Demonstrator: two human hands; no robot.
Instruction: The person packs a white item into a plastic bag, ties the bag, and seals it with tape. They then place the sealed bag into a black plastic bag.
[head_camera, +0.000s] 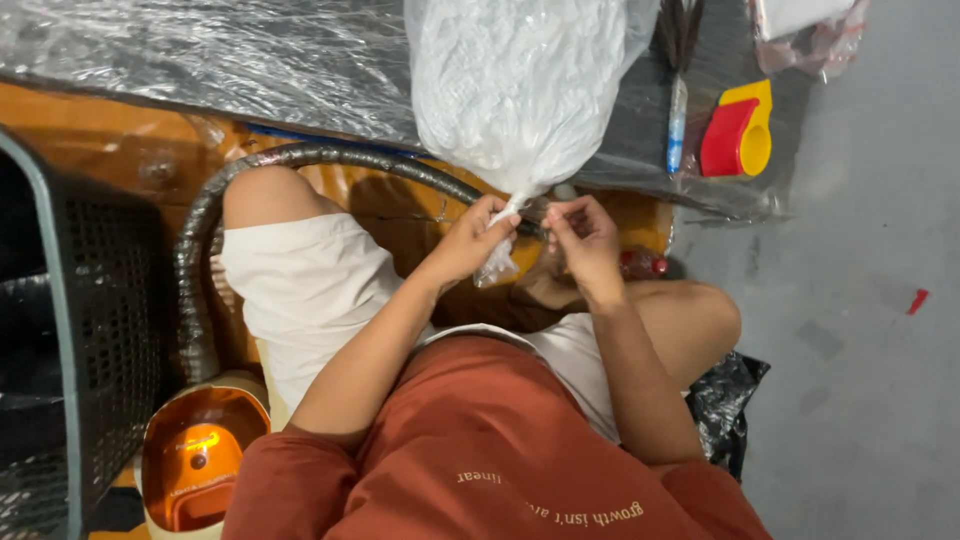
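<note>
From the head view, the left hand (470, 240) is curled shut, pinching the gathered neck of a clear plastic bag (520, 85) of white pieces, which hangs far and centre above the person's knees. The right hand (583, 243) is half-closed just right of it, fingertips pinched on the same neck (what else they hold is unclear). A grey corrugated hose (200, 240) curves at left.

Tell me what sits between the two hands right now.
In the head view, the twisted neck of the clear plastic bag runs between the left hand and right hand.
</note>
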